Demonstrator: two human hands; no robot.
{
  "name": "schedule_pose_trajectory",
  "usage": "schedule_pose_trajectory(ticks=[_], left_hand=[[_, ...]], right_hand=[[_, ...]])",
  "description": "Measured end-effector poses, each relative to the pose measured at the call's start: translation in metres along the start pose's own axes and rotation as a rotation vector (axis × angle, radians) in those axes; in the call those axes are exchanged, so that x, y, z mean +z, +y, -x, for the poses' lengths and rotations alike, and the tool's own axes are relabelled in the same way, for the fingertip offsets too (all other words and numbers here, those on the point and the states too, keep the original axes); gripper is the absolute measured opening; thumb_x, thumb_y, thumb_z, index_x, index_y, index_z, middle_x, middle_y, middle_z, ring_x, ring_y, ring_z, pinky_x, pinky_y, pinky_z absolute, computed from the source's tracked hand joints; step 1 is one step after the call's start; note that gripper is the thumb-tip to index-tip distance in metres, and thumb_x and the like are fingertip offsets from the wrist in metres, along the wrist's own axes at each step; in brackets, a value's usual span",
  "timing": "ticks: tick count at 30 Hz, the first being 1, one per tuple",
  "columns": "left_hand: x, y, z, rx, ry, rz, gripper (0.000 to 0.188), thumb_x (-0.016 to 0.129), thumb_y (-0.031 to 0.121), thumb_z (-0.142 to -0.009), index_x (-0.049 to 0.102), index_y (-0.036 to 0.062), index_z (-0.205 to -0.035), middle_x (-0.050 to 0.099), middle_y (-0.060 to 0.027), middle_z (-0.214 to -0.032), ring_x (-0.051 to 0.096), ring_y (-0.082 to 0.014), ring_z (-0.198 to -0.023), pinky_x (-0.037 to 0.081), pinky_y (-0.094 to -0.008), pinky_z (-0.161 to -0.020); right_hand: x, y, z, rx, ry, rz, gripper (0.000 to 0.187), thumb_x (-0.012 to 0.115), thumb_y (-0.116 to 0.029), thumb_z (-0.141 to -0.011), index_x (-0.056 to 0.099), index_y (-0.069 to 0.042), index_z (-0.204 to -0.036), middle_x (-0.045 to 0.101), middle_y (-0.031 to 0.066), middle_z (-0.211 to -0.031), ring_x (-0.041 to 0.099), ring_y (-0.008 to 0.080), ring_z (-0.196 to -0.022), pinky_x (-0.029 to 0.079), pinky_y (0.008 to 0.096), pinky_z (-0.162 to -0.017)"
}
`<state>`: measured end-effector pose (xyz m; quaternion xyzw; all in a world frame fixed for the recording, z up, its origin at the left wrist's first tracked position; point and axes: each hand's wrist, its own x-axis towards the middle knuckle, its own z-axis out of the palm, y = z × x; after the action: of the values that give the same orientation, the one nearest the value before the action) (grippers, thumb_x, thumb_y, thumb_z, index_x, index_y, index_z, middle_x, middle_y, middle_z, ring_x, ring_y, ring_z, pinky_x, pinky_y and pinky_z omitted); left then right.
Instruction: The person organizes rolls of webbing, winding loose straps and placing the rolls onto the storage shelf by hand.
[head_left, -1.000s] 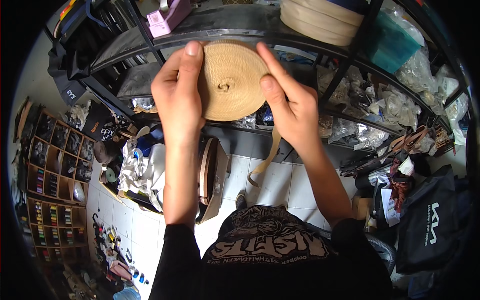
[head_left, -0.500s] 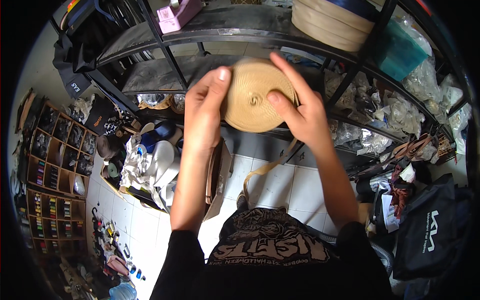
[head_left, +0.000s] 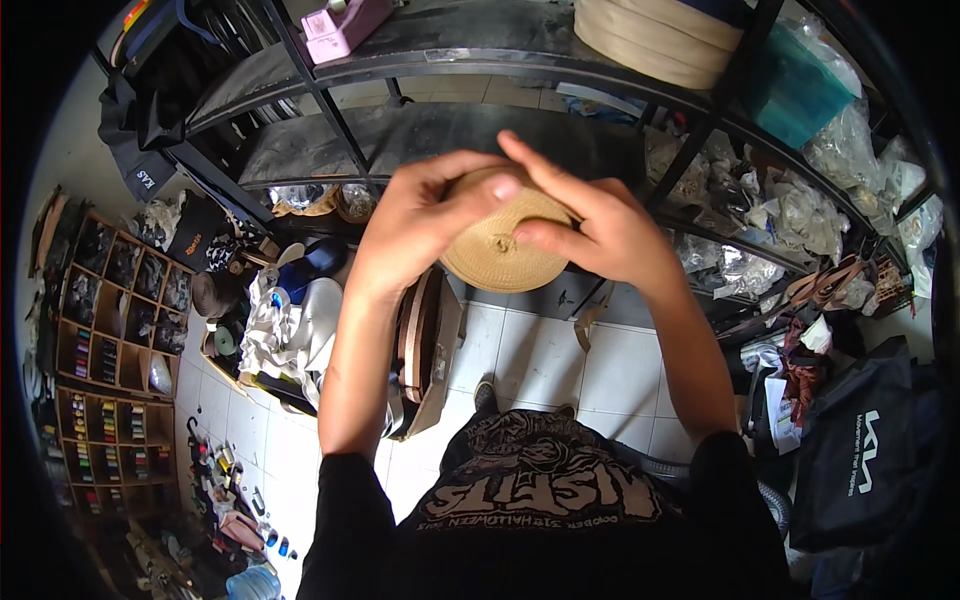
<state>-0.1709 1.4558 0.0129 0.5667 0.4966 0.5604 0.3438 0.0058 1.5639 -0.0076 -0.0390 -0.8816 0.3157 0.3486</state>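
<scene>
A coiled roll of tan webbing (head_left: 492, 262) is held up in front of me, its flat spiral side facing me. My left hand (head_left: 425, 215) grips it from the left, the thumb lying across its face and the fingers going behind the upper edge. On the right side, my right hand (head_left: 605, 228) holds it with the thumb near the coil's centre and the index finger stretched over the top edge. The rest of the right fingers are mostly hidden. A loose tail of the webbing (head_left: 585, 328) hangs below the right hand.
Ahead stands a black metal shelf rack (head_left: 420, 135) with a pink tape dispenser (head_left: 345, 28), large beige rolls (head_left: 655, 42) and a teal bin (head_left: 803, 98). A carton (head_left: 432, 345) of rolls and white straps stands on the left; a black bag (head_left: 850, 450) lies right.
Both hands have come closer together around the roll, and the left thumb now lies across its face. The roll sits slightly lower, and its loose tail looks shorter.
</scene>
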Motion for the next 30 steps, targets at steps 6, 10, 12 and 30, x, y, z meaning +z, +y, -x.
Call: schedule_pose_trajectory(ticks=[6,10,12,30], left_hand=[[0.003,-0.002,-0.005,-0.002,-0.03,-0.139,0.025,0.07,0.018,-0.087,0.067,-0.0038,-0.1,0.068,-0.0068,-0.087,0.06,-0.0087,-0.079,0.048,-0.024,-0.073],[0.003,0.004,-0.006,0.016,-0.11,-0.266,0.024,0.07,0.016,-0.086,0.067,-0.004,-0.099,0.069,-0.007,-0.087,0.06,-0.0084,-0.078,0.049,-0.0235,-0.07],[0.006,0.004,-0.01,0.033,-0.124,-0.302,0.023,0.071,0.014,-0.085,0.067,-0.0039,-0.099,0.069,-0.0065,-0.087,0.06,-0.0082,-0.077,0.049,-0.0233,-0.07],[0.01,0.019,-0.043,0.264,0.704,0.745,0.04,0.052,0.035,-0.098,0.061,-0.0037,-0.103,0.066,-0.0111,-0.099,0.064,-0.0178,-0.086,0.052,-0.0311,-0.079]], right_hand=[[0.001,0.003,-0.001,0.055,-0.09,0.001,0.085,0.07,-0.03,-0.084,0.02,-0.015,-0.151,0.054,0.0172,-0.062,0.052,0.0233,-0.048,0.043,0.0341,-0.053],[-0.001,0.006,-0.003,0.032,-0.119,0.072,0.088,0.071,-0.03,-0.084,0.016,-0.014,-0.152,0.055,0.0172,-0.062,0.053,0.0243,-0.049,0.043,0.0346,-0.053],[-0.003,0.006,-0.006,0.019,-0.139,0.071,0.089,0.071,-0.032,-0.084,0.016,-0.013,-0.152,0.055,0.0171,-0.061,0.055,0.0252,-0.049,0.044,0.0358,-0.053],[0.038,-0.012,-0.04,-0.068,0.469,-0.045,0.061,0.05,-0.025,-0.098,0.02,-0.007,-0.148,0.06,0.0301,-0.11,0.064,0.0416,-0.095,0.051,0.0426,-0.079]])
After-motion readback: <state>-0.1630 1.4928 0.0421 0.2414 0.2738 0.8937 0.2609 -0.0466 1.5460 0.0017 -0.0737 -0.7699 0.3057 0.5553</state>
